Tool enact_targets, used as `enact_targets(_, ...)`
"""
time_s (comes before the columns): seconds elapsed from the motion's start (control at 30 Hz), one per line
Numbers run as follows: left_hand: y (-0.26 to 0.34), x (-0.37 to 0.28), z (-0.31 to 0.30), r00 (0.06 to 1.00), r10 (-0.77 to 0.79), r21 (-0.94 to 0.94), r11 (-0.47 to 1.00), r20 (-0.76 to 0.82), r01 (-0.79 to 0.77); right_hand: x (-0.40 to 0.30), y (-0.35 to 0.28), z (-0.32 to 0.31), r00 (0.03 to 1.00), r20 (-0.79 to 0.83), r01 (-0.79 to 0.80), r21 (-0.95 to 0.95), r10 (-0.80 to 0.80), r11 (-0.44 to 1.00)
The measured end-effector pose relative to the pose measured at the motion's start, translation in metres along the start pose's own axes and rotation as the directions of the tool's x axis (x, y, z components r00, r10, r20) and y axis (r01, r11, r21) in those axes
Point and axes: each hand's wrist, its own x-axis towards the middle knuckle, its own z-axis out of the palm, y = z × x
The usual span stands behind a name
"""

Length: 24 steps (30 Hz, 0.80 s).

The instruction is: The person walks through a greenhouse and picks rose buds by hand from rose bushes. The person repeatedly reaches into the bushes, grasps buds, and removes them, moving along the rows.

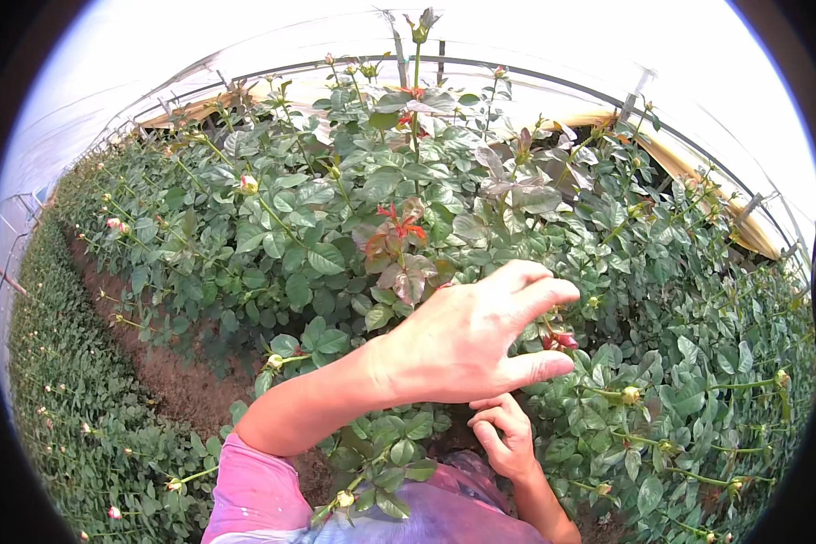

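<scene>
My left hand [472,333] reaches across the rose bushes from the left, its thumb and fingers spread and nothing seen between them. Beyond the gap between thumb and fingers shows a dark pink rose bloom [559,341]. Lower down, partly behind it, my right hand [505,435] is near my body with its fingers curled; whether it holds something cannot be told. Red young leaves [401,226] on a rose shoot stand above my left wrist. A leafy rose stem with a pale bud [345,498] lies against my shirt.
Dense rose bushes [340,197] stand ahead, with more rows at left and right. A dirt path [177,391] runs along the left. Behind are a yellowish plastic sheet [680,177], posts and the white greenhouse cover [551,34]. Budded stems [700,478] stick out at the lower right.
</scene>
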Motion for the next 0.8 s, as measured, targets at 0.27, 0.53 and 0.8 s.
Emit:
enact_targets(0.27, -0.15, 0.074, -0.185, 0.856, -0.218, 0.017, 0.967, -0.468, 0.255, 0.227, -0.106, 0.014, 0.857, -0.41, 0.47, 0.378, -0.311, 0.797)
enact_targets(0.53, -0.175, 0.079, -0.161, 0.916, -0.399, 0.307, 0.869, -0.028, 0.388, 0.371, -0.059, 0.013, 0.962, 0.105, 0.269, -0.51, -0.251, 0.817)
enact_targets(0.8, -0.12, 0.007, -0.157, 0.852, -0.481, -0.039, 0.866, 0.206, 0.499, 0.328, -0.046, 0.009, 0.882, 0.472, -0.09, 0.139, 0.014, 0.986)
